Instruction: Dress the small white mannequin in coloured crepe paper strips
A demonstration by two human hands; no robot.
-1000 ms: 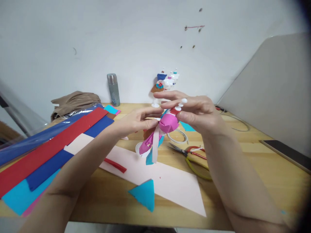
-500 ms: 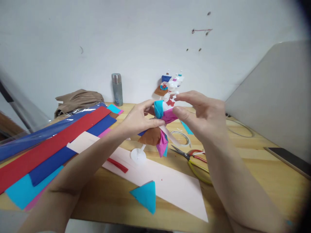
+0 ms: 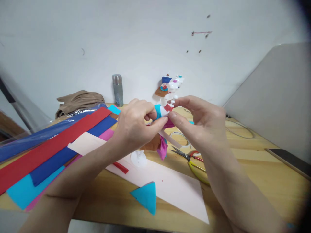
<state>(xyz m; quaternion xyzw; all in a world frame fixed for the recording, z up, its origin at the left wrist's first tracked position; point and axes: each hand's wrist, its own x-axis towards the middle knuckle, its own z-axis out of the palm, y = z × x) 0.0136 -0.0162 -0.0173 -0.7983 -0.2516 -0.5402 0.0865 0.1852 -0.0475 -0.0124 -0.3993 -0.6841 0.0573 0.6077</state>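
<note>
A small figure (image 3: 168,124) is held up above the table (image 3: 255,158), tilted, with a white knobbed top, a red collar, blue, white and pink wrapping below that, and a brown part lower down. The person's left hand (image 3: 134,123) is clamped on its upper body, thumb across the front and fingers curled in behind. The right hand (image 3: 206,121) has thumb and forefinger closed about the collar and chest from the other side, the two thumb tips nearly meeting. A pale strip (image 3: 172,139) trails from the figure, and a white disc (image 3: 138,158) shows beneath it.

Near the right hand are a white ring (image 3: 189,141) and scissors (image 3: 187,157) with red and yellow handles. Below the figure lie a pale pink sheet (image 3: 179,194), a blue triangle (image 3: 147,197) overlapping its edge and a short red strip (image 3: 121,167). Coloured sheets (image 3: 55,147) overlap at the left. Farther back are a brown cloth (image 3: 80,100), a bottle (image 3: 118,91) and several other figures (image 3: 161,92) near the wall; a phone (image 3: 289,161) lies at the far right
</note>
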